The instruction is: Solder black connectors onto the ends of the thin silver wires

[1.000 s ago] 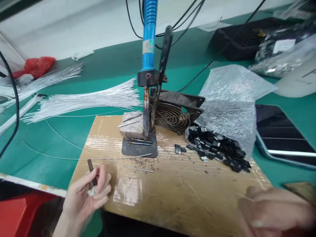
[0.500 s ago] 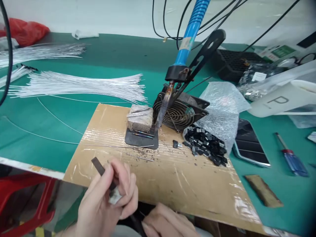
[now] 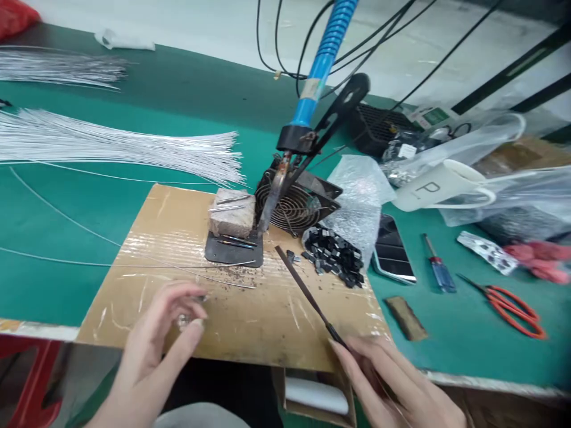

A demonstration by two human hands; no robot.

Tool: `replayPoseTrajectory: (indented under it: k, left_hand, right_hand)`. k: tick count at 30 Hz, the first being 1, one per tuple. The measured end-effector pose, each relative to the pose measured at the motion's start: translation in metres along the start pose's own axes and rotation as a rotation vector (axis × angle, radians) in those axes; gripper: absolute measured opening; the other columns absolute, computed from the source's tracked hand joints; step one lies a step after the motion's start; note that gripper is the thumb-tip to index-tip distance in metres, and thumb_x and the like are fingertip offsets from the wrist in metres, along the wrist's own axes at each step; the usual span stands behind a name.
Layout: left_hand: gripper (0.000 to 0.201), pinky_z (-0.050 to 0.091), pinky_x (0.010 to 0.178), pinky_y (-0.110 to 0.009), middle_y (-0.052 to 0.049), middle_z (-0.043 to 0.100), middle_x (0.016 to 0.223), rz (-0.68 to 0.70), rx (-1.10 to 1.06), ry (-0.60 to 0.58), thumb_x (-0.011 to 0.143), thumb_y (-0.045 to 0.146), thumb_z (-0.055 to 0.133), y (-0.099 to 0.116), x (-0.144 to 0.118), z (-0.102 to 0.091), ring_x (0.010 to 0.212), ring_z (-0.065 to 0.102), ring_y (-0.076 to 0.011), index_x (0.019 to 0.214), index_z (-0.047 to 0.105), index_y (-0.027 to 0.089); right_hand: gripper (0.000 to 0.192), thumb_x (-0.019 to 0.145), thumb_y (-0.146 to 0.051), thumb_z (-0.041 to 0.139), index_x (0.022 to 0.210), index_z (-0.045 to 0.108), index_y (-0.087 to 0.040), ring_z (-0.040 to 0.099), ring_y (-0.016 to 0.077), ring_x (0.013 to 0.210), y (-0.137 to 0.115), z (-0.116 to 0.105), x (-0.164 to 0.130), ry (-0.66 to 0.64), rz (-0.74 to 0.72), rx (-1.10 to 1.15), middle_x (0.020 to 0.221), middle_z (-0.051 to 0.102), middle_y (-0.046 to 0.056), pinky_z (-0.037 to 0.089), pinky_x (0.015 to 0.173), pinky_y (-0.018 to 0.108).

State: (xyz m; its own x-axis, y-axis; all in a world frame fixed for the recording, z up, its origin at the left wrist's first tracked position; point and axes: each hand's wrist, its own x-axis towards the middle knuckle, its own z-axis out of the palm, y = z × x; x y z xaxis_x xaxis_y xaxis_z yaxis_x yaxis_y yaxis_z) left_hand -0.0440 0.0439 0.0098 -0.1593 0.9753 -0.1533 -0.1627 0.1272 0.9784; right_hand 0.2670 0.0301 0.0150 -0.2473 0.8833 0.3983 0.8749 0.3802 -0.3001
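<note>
The right hand (image 3: 392, 380) pinches the handle end of a thin dark file (image 3: 307, 297), which slants up and away over the cardboard sheet (image 3: 267, 315) with its tip near a pile of small black parts (image 3: 334, 255). The left hand (image 3: 156, 345) has fingers curled round something small and pale at the sheet's near edge (blurred; what it is cannot be told).

The only clear writing is a "P." on the white plastic bag (image 3: 432, 190) at the right; a green-and-white label behind it is too small to read.

Between the two hands the cardboard lies bare, scratched and taped, with dark crumbs and a loose wire farther up. Its near edge overhangs the green bench (image 3: 66, 220). Beyond stands the blue-handled soldering iron (image 3: 312, 89) in its black stand, tip down beside a grey block (image 3: 232, 214), a small fan (image 3: 294, 208) behind.

Right of the sheet lie a phone (image 3: 395, 252), a screwdriver (image 3: 439, 267) and red-handled scissors (image 3: 513, 303). White wire bundles (image 3: 125, 148) run off the left edge; both wrists are cut off below.
</note>
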Motion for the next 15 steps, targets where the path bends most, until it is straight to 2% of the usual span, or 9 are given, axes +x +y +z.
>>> replayPoseTrajectory:
  k: [3,5,11,15]
  left_hand:
    - [0.028,0.055,0.074,-0.018,-0.005,0.073,0.086,0.099,0.179,0.021,0.084,0.034,0.084,0.002,0.005,-0.02,0.08,0.067,-0.0187,0.108,0.078,0.022]
    - [0.023,0.054,0.07,-0.015,-0.003,0.073,0.083,0.165,0.267,0.03,0.084,0.035,0.083,0.003,0.008,-0.024,0.075,0.068,-0.0166,0.103,0.078,0.023]
    - [0.015,0.053,0.069,-0.015,-0.001,0.072,0.085,0.205,0.39,0.017,0.09,0.034,0.078,-0.004,0.011,-0.022,0.074,0.067,-0.014,0.101,0.075,0.024]
    - [0.01,0.052,0.072,-0.018,-0.002,0.07,0.087,0.235,0.432,0.012,0.092,0.029,0.075,-0.006,0.009,-0.02,0.075,0.065,-0.0145,0.1,0.074,0.023]
  right_hand:
    - [0.013,0.101,-0.027,0.063,0.095,0.072,-0.021,0.077,0.0158,0.067,0.014,0.004,0.001,0.033,-0.052,-0.112,0.081,0.077,0.002,0.059,0.067,0.023]
    - [0.012,0.101,-0.026,0.062,0.098,0.072,-0.021,0.076,0.0151,0.066,0.014,0.009,0.002,0.045,-0.078,-0.142,0.082,0.077,0.002,0.058,0.066,0.024]
    - [0.01,0.103,-0.029,0.064,0.099,0.068,-0.02,0.067,0.0125,0.054,0.014,0.013,0.0,0.04,-0.092,-0.209,0.076,0.073,0.0,0.052,0.062,0.025]
    - [0.018,0.104,-0.035,0.063,0.096,0.065,-0.019,0.062,0.0105,0.05,0.018,0.015,0.0,0.048,-0.104,-0.199,0.075,0.07,-0.001,0.049,0.059,0.025]
